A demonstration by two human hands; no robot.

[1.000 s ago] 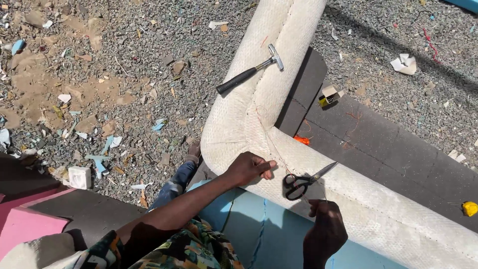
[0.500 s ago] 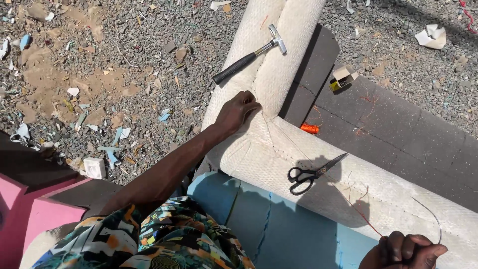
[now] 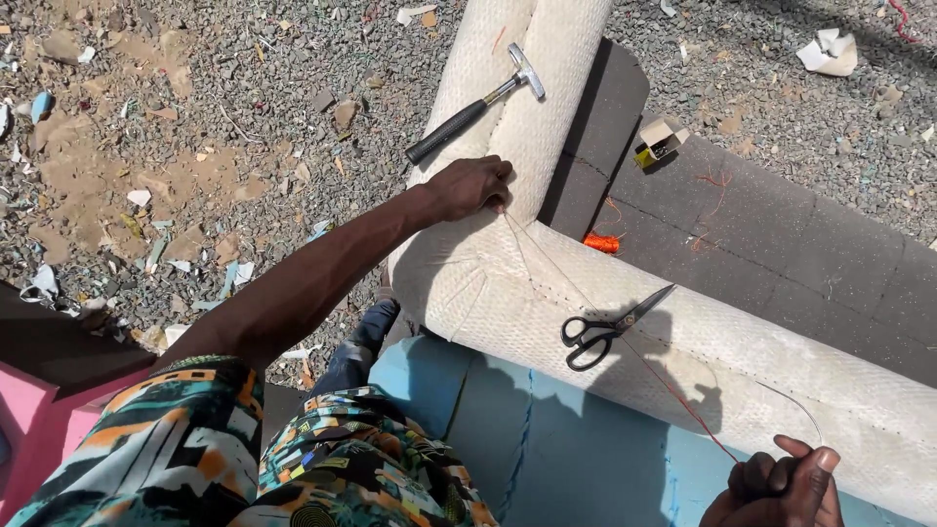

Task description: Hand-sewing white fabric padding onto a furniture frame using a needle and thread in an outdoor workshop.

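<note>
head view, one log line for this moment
left hand pinching cream fabric roll seam | right hand pulling thread taut | scissors on roll

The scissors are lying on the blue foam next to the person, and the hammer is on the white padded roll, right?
Not quite. The head view shows the black-handled scissors lying on the white padded roll, not on the blue foam. The hammer does rest on the white padded roll, as you said.

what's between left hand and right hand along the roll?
Head view: black scissors lie on the white roll between left hand and right hand, with a taut thread running past them.
</note>
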